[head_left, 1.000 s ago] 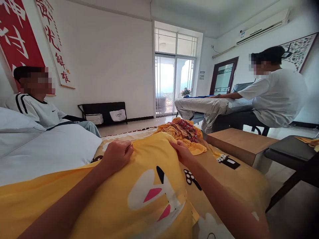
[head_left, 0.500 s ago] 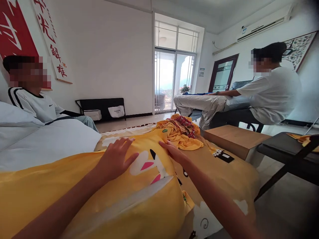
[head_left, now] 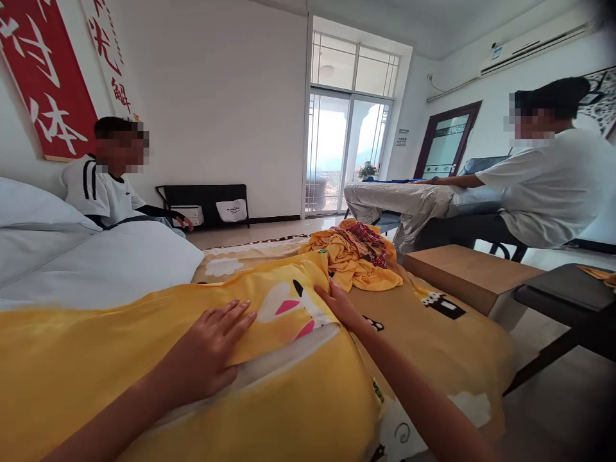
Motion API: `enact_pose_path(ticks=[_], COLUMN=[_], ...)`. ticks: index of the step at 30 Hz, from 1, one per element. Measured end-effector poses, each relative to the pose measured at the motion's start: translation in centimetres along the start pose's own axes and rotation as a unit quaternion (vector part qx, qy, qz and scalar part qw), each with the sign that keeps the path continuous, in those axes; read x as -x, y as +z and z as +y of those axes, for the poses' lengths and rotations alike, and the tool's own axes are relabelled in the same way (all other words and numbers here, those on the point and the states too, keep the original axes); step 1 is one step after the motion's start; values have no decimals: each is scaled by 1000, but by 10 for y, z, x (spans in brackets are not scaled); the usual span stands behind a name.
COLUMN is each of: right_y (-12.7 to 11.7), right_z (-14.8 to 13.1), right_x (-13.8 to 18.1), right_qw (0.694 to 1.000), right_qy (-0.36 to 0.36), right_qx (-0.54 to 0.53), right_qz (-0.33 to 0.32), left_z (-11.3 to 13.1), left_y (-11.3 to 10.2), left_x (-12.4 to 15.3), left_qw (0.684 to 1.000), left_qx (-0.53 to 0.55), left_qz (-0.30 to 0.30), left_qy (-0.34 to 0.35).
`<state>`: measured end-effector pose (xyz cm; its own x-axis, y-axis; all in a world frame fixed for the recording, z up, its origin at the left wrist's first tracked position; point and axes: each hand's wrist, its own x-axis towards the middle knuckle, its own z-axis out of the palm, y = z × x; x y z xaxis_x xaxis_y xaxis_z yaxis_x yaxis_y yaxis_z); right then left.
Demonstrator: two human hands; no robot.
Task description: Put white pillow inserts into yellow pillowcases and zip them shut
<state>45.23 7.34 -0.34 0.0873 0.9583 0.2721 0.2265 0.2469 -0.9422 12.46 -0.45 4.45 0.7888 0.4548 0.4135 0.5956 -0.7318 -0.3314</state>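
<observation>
Item 1, left hand: laid palm down on the yellow cartoon-print cover, at 7 o'clock of the frame. Fingers spread wide and flat, nothing held.

Item 2, right hand: rested on the same cover, at 3 o'clock from the printed pink-and-white face. Fingers stretched out close together, pointed toward 11 o'clock. Nothing seen pinched.

Item 3, the cover itself: draped over the bed from 8 round to 4 o'clock, puffed up under both forearms. Pale fold line run across it between the two hands.

Item 4, crumpled heap of yellow and red-checked cloth: lodged just beyond the right hand, at 12 o'clock from it, touching the cover.

Item 5, white bedding: piled at 9 o'clock, beside the cover.

Item 6, wooden desk: stood at 3 o'clock, with a dark stool further out.

Item 7, two other people: one seated at 10 o'clock, one at 2 o'clock, arms stretched over grey cloth. Both well apart from the hands.

Handling note, as judged: smoothing best done with both palms flat, pressure light and even, strokes led outward from the fold line. Fingers better left open than pinched, so no fresh creases raised. Heap best steered round, to avoid dragging it along.
</observation>
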Motion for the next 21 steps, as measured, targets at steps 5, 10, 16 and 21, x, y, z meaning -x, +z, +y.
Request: enact_pose_path(ticks=[5,10,16,21], right_y=[-11,4,27,24], right_z=[-4,-58,-92,-102], right_x=[21,49,33,17], right_qw=[999,926,778,757], right_qy=[6,-219,-194,-147], right_qx=[51,282,597,634], right_qz=[-16,-124,-33,-68], left_z=[10,22,44,73], left_y=[3,-24,-20,12], left_x=[-27,-66,-50,-58], left_qw=[996,992,988,996], left_qx=[-53,-77,-133,24], left_qz=[5,-59,81,35], left_qy=[-70,-85,14,75])
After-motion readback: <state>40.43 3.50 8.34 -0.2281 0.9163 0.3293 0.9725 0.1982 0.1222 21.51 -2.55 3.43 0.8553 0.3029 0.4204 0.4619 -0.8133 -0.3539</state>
